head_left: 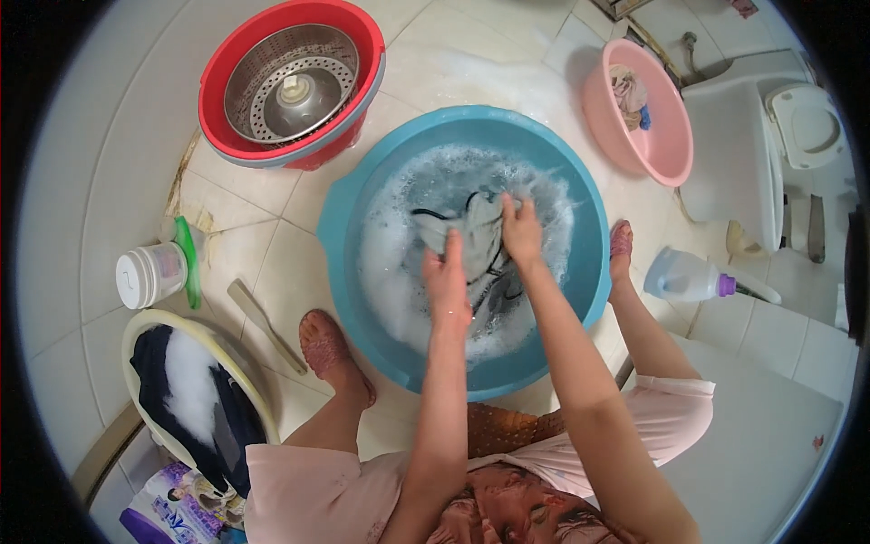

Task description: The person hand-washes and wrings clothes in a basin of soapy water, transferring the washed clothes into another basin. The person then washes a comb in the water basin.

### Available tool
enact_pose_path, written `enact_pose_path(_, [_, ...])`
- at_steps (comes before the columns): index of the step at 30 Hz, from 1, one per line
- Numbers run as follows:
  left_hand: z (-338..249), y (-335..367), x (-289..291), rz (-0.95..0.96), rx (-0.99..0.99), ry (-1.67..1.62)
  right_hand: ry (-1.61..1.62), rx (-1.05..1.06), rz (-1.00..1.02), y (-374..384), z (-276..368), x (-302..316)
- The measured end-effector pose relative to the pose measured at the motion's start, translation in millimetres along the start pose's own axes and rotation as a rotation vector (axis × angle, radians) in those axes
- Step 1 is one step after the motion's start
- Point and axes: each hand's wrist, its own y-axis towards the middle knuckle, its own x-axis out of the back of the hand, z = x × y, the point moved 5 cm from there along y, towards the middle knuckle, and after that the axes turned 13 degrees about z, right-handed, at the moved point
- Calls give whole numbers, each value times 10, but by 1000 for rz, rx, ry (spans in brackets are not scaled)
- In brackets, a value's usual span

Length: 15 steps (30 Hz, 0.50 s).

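Note:
A wide blue basin (352, 299) holds sudsy water, with white foam (385, 295) thickest along its left side. Over the water, both hands grip a wet pale grey-green garment (480, 238) with black trim. My left hand (446, 283) pinches its near left part, thumb on top. At the upper right edge of the cloth, my right hand (521, 231) has its fingers closed on the fabric. Some darker grey cloth with black edging hangs below into the water between my wrists; whether it belongs to the same garment I cannot tell.
A red bucket (217, 118) with a metal spin basket (272, 131) stands far left. A pink basin (594, 104) with cloths sits far right, beside a toilet (725, 154). Nearby are a detergent bottle (680, 274), white tub (149, 274), flat stick (263, 322) and cream basin (136, 328) of dark laundry.

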Motion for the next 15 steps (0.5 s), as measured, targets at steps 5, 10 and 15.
enact_pose_path(5, [-152, 78, 644, -339, -385, 805, -481, 611, 322, -566, 77, -442])
enact_pose_path(10, [239, 146, 341, -257, -210, 576, -216, 128, 345, -383, -516, -265])
enact_pose_path(15, [354, 90, 57, 288, 241, -492, 208, 438, 216, -1356, 526, 189])
